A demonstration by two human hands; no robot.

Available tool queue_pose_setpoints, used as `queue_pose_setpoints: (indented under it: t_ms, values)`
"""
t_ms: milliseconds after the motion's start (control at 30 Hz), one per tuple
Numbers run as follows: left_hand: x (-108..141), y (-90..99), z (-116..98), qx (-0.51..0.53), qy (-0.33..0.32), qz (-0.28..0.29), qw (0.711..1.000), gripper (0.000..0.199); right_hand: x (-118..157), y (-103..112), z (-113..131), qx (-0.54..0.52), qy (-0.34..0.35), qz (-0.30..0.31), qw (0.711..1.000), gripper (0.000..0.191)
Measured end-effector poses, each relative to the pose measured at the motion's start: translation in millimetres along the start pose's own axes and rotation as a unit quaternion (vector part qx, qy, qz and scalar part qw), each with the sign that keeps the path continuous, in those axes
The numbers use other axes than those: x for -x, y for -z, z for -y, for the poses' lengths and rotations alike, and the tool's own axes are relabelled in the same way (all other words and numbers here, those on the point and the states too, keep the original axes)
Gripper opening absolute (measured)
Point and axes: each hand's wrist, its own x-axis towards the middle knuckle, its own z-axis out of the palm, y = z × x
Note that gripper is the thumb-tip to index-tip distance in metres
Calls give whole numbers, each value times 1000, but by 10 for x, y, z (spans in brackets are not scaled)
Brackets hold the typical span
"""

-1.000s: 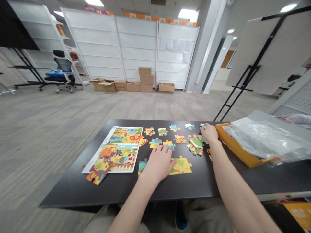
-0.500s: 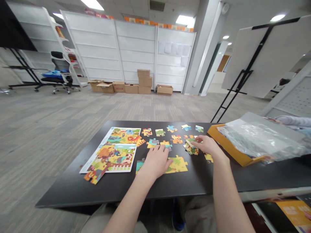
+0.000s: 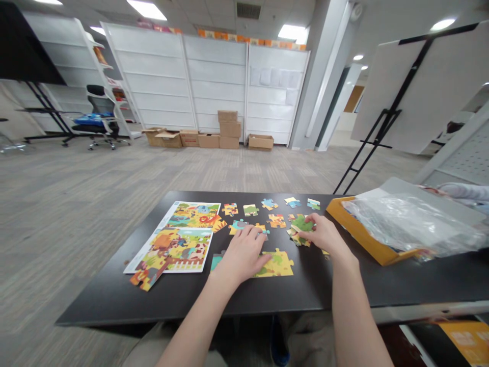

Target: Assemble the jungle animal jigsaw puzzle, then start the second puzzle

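1. The right hand (image 3: 319,233) has its fingers and thumb closed together on a green puzzle piece (image 3: 301,223), directly above a small heap of jigsaw pieces (image 3: 297,238) on the black worktop (image 3: 313,290).
2. The left hand (image 3: 242,251) lies flat and open, clamped on nothing, its fingertips (image 3: 252,230) on or just beside a cluster of teal and yellow pieces (image 3: 239,227). A large yellow-green joined section (image 3: 275,266) touches the side of that hand, and a teal piece (image 3: 216,262) sits just beyond its wrist.
3. Loose pieces (image 3: 269,204) are spaced in a row along the far side of the worktop.
4. A printed picture sheet (image 3: 183,237) lies to the left of the hands, with a joined section of pieces (image 3: 147,275) overlapping its lower corner.
5. At the right end stands an orange tray (image 3: 336,214) holding a crumpled clear plastic bag (image 3: 405,224), which spills over the rim; whatever lies under the plastic is hidden.
6. On the floor beyond, cardboard boxes (image 3: 228,127) stand stacked and in a row against white panels, one with open flaps (image 3: 168,138).
7. Another person's pale sleeve (image 3: 464,192) shows at the right edge.
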Motion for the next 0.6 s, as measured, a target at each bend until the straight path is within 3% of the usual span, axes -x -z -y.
queue_pose_setpoints:
  t_ms: [267, 433, 600]
  values:
    - [6, -17, -26, 9, -38, -7, 999, 31, 72, 195, 45, -143, -28, -26, 989, 25]
    - [26, -10, -11, 11, -43, -10, 999, 30, 116, 392, -275, -135, -97, -136, 977, 24]
    - [42, -35, 10, 8, -55, -12, 998, 28, 70, 299, -651, -59, -124, -171, 976, 23]
